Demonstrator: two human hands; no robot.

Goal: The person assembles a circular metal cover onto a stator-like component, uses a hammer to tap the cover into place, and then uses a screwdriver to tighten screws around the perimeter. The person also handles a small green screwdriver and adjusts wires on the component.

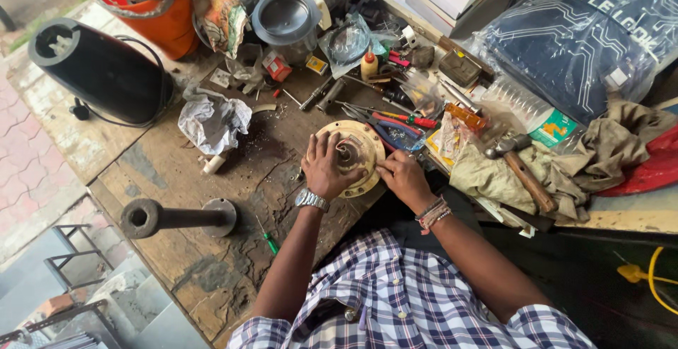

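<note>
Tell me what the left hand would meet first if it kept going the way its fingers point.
The left hand lies on the round tan metal disc, fingers pointing up the bench. Past the disc's far rim, the first things in line look like the two short metal tubes, though depth is hard to judge from above.

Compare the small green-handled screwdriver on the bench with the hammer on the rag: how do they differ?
The screwdriver is small and thin with a green handle; the hammer is far bigger, with a brown wooden handle and metal head. The screwdriver lies on bare wood beside the left forearm; the hammer rests on a crumpled rag beyond the right hand. Both lie flat and untouched.
</note>
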